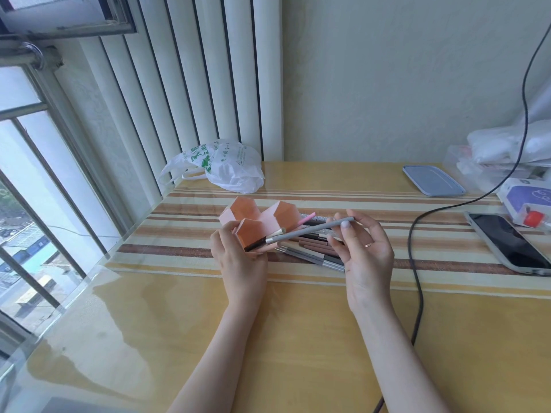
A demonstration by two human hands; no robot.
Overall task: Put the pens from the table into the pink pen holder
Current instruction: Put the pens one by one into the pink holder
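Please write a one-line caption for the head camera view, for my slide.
Right hand holds a grey pen while left hand steadies the pink pen holder.

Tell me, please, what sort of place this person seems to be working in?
Probably a home desk by a window in an upper-floor flat. The barred window looks down on rooftops, and the striped table holds a phone, a plastic bag and a pink pen holder.

one pen holder [256, 222], two hands [301, 257], one phone [510, 242]
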